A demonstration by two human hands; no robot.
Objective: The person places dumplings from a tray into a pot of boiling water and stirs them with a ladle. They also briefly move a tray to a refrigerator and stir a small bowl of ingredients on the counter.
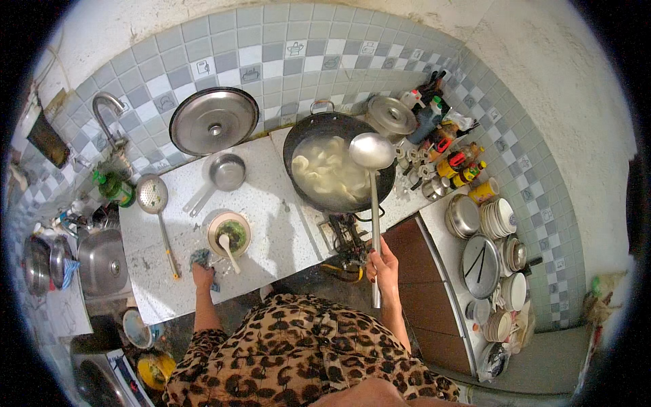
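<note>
My right hand (384,265) grips the long metal handle of a ladle (372,151), whose bowl is over the right side of a black wok (288,175). Pale dumplings (330,165) lie in cloudy liquid in the wok. On the left, my left hand (203,276) holds a dark grey-green cloth (200,257) against the speckled white counter. Close to that hand stands a bowl (245,220) with chopped greens in liquid and a white spoon (227,246). A perforated skimmer (152,195) and a metal saucepan (227,172) rest on the counter farther off.
A large metal lid (213,121) leans on the tiled wall. Left of the counter are a sink (103,262) and a green bottle (114,188). To the right stand a lidded pot (390,116), sauce bottles (460,157), stacked bowls (497,217) and a metal plate with chopsticks (480,287).
</note>
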